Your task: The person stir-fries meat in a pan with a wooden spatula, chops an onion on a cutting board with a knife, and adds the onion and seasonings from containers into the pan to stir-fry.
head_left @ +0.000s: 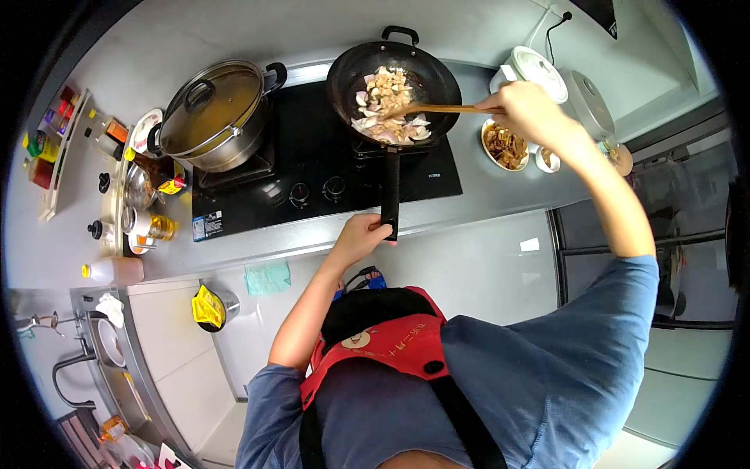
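Note:
A black wok sits on the right burner of the black stove, holding pale meat and onion pieces. My left hand is closed around the end of the wok's black handle. Above the counter right of the wok, my right hand grips a wooden utensil, whose far end reaches into the food. Just below that hand stands a bowl of brown food pieces, with a small bowl beside it.
A lidded steel pot stands on the left burner. Bottles and jars, among them a dark sauce bottle, line the left counter. A white lidded container and a grey appliance stand at the back right. The sink is lower left.

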### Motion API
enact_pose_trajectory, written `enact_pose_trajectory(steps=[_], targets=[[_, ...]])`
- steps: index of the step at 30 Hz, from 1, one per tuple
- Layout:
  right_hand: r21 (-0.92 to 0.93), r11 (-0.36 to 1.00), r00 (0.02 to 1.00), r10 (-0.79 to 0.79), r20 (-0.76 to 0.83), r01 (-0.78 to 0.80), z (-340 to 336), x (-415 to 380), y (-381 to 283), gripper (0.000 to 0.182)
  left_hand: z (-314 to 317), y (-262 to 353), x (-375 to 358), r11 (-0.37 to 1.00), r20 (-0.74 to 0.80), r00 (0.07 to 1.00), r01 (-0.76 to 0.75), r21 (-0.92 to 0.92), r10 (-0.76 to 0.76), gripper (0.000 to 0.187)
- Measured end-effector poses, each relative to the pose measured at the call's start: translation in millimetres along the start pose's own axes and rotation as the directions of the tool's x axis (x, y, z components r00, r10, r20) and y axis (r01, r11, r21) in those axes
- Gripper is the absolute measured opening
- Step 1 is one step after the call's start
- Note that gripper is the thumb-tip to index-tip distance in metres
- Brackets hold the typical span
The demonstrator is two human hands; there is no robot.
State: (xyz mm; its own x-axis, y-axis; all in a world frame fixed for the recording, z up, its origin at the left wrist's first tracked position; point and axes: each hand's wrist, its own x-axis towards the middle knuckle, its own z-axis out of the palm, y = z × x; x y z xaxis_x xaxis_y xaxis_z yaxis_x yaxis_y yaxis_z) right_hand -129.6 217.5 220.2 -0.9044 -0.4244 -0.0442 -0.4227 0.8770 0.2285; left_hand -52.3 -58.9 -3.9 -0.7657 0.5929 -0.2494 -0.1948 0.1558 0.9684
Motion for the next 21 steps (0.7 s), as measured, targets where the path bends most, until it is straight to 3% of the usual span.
enact_pose_trajectory(steps=[5, 8, 11, 13, 14, 16, 19, 21], targets=[[0.008, 1.000, 0.977, 0.009, 0.213, -0.011, -32.5, -4.6, 2.2, 0.022, 2.9, 24.5, -6.5, 0.991, -0.025, 0.993, 0.115, 0.063, -0.114, 0.024], [0.034, 0.995, 0.996, -0.092, 0.010, 0.092, 29.8, 19.4, 11.8, 0.020, 9.6, 5.2, -1.3, 0.998, -0.083, 0.995, 0.056, -0.012, -0.057, 0.025], [0.030, 0.999, 0.999, 0.027, 0.024, -0.028, 58.6, 42.7, 27.3, 0.018, 11.2, -6.9, 2.4, 0.993, -0.090, 0.990, 0.101, -0.062, -0.107, 0.025], [0.099, 0.995, 0.991, -0.002, -0.137, 0.016, 72.3, 45.7, 53.4, 0.018, 10.5, -1.9, -0.6, 0.994, -0.088, 0.991, 0.105, 0.014, -0.103, 0.025], [0.328, 0.912, 0.966, 0.206, 0.153, -0.246, 32.8, 37.3, 43.0, 0.020, 10.9, 12.8, -4.8, 0.990, -0.083, 0.992, 0.107, 0.096, -0.099, 0.025], [0.525, 0.761, 0.919, 0.251, 0.306, -0.382, 33.0, 32.2, 87.2, 0.023, 14.8, 25.2, -10.9, 0.987, -0.092, 0.983, 0.158, 0.017, -0.156, 0.025], [0.559, 0.646, 0.841, 0.269, 0.469, -0.519, 31.9, 30.1, 131.3, 0.026, 14.8, 10.6, -9.1, 0.995, -0.086, 0.992, 0.085, -0.051, -0.090, 0.024], [0.568, 0.611, 0.825, 0.297, 0.480, -0.551, 49.4, 41.0, 150.4, 0.026, 17.1, 7.7, -9.7, 0.990, -0.103, 0.990, 0.082, -0.112, -0.094, 0.023]])
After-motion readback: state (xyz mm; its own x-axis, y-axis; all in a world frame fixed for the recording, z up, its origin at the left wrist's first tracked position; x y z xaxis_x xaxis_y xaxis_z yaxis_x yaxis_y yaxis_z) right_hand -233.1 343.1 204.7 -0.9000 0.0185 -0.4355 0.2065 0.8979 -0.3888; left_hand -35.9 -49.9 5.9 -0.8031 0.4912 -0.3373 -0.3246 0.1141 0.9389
